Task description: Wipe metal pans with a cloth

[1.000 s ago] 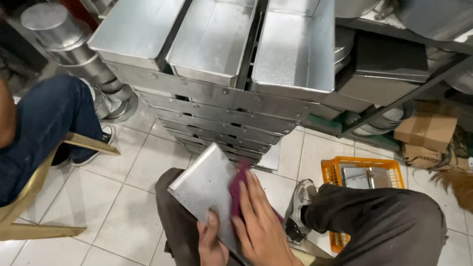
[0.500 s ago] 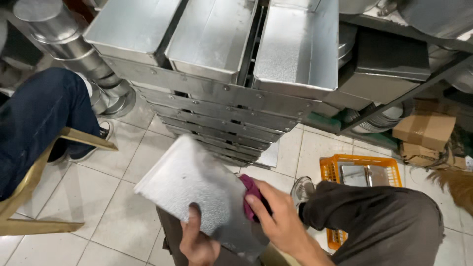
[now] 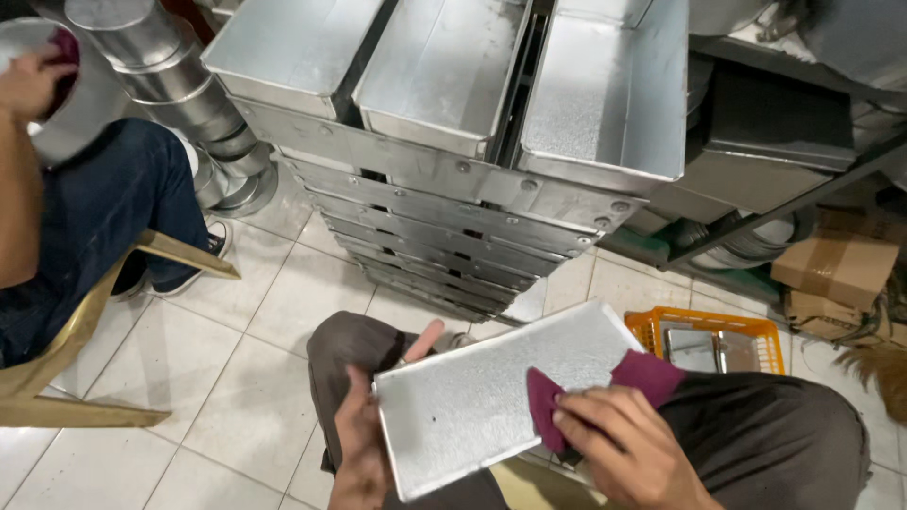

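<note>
Over the lap, the tray (image 3: 510,397) lies tilted, its flat face up, resting across the person's knees above the tiled floor (image 3: 255,378). Left hand (image 3: 364,444) clamps the tray's near-left edge, thumb raised over the rim; this grip is closed on the tray. Right hand (image 3: 619,444) presses a maroon cloth (image 3: 605,387) against the tray's right portion; its grip is closed on the cloth.

To wipe well, judged from this position:
- Keep the left hand firm so that the tray does not rock.
- Press the cloth flat and cover the face in overlapping passes, including the raised rim.
- Check the small dark specks near the tray's left centre; whether they are dirt or dents cannot be told from this view.

Behind the tray stands a stack of pans (image 3: 453,189). An orange basket (image 3: 718,340) sits on the floor just beyond the right knee. At far left, another person's hand (image 3: 33,80) holds a round tin (image 3: 66,104).
</note>
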